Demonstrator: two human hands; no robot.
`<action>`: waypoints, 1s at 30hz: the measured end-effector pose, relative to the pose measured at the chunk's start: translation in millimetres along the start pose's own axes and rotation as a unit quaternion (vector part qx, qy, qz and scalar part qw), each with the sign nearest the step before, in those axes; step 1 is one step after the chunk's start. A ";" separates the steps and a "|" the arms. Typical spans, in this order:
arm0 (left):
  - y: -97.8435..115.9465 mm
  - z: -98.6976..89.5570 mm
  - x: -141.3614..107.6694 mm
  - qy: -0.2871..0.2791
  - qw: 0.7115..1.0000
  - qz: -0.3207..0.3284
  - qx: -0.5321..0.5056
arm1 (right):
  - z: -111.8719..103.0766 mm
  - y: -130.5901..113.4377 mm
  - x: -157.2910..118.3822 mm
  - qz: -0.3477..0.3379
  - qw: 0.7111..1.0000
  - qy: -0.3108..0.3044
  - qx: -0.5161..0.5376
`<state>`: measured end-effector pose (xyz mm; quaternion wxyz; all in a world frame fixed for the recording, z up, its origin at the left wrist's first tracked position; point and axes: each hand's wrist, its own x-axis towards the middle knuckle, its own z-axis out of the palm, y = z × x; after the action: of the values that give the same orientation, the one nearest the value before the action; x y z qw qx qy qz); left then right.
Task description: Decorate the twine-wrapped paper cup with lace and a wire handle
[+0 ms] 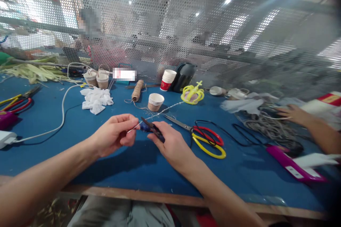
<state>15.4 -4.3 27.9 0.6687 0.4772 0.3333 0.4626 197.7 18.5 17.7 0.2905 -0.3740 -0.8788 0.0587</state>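
Note:
Between the thumb and fingers of my left hand [121, 129] is the end of a thin, shiny wire [169, 107], which appears twisted. The wire stretches across the blue table toward a small yellow crown [192, 94] with a cross on top. My right hand [170, 143] is closed on dark snips [157, 132], whose blade reaches up beside the wire close to my left fingertips. Whether the blades touch the wire I cannot tell. Large scissors [205, 138] with red and yellow handles lie right of my right hand. A paper-lined small pot [156, 102] stands beyond the wire.
Twine [137, 90], stacked paper cups [168, 79] and a dark kettle [184, 77] stand at the back. White cloth [96, 99] and a white cable [63, 103] lie left. Another person's hand [295, 115] is at the right, beyond a purple power strip [293, 165]. A perforated screen [213, 25] borders the table.

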 end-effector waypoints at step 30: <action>-12.0 -6.9 0.1 0.138 0.658 0.427 0.605 | -3.4 -14.2 0.9 0.122 0.970 -0.114 0.176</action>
<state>12.9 -3.3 14.4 -0.0918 0.7971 0.3877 0.4538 190.3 8.7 25.5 0.2403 -0.4124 -0.8295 0.2899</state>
